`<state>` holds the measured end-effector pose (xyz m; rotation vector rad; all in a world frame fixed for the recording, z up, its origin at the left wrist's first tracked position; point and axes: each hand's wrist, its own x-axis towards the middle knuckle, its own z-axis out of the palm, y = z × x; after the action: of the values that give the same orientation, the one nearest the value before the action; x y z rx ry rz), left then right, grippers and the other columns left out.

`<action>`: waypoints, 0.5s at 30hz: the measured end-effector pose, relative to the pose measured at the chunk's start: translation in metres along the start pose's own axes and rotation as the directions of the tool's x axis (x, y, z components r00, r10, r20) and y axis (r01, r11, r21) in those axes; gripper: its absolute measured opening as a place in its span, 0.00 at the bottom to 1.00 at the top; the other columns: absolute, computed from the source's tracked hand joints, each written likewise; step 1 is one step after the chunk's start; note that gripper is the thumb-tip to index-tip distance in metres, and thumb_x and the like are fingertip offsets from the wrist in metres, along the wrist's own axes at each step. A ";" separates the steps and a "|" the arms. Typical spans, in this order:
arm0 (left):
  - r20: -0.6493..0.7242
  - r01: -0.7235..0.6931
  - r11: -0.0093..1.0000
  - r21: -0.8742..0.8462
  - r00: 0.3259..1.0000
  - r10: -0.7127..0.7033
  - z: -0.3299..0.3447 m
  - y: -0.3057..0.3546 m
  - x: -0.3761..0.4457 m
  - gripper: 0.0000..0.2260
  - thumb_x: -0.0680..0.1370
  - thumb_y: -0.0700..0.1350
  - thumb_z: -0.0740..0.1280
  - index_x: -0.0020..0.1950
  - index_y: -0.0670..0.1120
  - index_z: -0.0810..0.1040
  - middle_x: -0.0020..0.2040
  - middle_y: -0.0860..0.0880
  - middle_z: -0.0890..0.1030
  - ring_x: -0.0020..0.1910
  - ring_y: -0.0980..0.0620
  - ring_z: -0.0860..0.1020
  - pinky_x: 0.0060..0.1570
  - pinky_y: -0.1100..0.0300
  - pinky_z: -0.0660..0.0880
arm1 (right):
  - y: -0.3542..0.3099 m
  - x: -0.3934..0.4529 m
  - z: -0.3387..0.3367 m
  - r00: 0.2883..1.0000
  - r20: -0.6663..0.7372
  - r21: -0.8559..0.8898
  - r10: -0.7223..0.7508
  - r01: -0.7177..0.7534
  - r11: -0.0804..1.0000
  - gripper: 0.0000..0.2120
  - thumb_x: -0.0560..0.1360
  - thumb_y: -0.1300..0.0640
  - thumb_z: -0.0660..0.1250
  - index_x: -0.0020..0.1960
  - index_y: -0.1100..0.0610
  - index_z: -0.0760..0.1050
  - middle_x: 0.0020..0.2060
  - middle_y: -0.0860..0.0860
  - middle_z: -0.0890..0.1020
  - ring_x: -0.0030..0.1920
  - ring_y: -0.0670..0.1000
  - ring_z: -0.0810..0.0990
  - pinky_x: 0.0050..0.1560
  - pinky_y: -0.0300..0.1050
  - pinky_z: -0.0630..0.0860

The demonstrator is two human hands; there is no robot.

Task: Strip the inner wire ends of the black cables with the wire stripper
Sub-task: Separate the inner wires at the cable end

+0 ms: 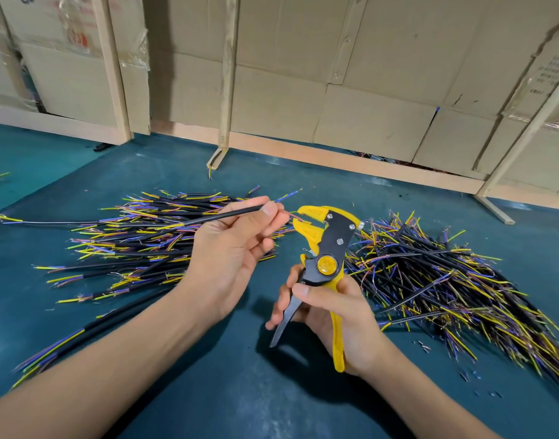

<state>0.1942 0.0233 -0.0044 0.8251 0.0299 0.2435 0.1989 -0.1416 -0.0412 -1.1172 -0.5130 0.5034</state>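
Pinching a single black cable between thumb and fingertips, the left hand holds it just above the teal table, a little to 11 o'clock of the picture's middle. The cable slants up toward 2 o'clock, and a thin reddish inner wire at its end lies between the yellow jaws of the wire stripper, which stand slightly apart around it. A blue and yellow strand from the same end sticks out past the fingers toward 1 o'clock.

The right hand grips the stripper's handles at about 5 o'clock of centre, the thumb laid across the black body and the fingers curled round the dark handle, while the yellow handle runs down along the palm. The tool stands nearly upright, head tilted toward 11 o'clock.

One pile of black cables with yellow, blue and purple wire ends spreads at 9 o'clock, behind the left hand. A second pile fans out at 3 o'clock, just beside the right hand. Small scraps of insulation lie scattered at 4 o'clock. Cardboard boxes and wooden frames stand along the far edge at 12 o'clock.
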 end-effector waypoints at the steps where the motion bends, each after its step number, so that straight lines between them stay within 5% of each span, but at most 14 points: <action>1: 0.004 -0.018 1.000 -0.004 1.000 0.018 0.001 -0.001 -0.001 0.08 0.73 0.39 0.72 0.51 0.43 0.81 0.46 0.44 0.86 0.47 0.50 0.86 0.35 0.65 0.75 | 0.000 0.000 0.000 1.000 0.003 -0.001 -0.001 0.001 1.000 0.07 0.72 0.61 0.71 0.48 0.62 0.77 0.37 0.61 0.79 0.37 0.62 0.81 0.46 0.61 0.79; 15: -0.018 -0.117 0.992 0.049 0.993 0.118 0.002 -0.009 -0.002 0.10 0.70 0.39 0.73 0.51 0.42 0.81 0.46 0.43 0.87 0.47 0.49 0.86 0.37 0.65 0.75 | -0.001 0.001 0.000 1.000 -0.007 -0.013 0.014 -0.014 1.000 0.05 0.72 0.61 0.68 0.41 0.62 0.74 0.33 0.59 0.77 0.32 0.60 0.79 0.41 0.59 0.79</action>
<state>0.1942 0.0154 -0.0100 0.8726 0.0070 0.3634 0.1997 -0.1420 -0.0405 -1.1356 -0.5028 0.5090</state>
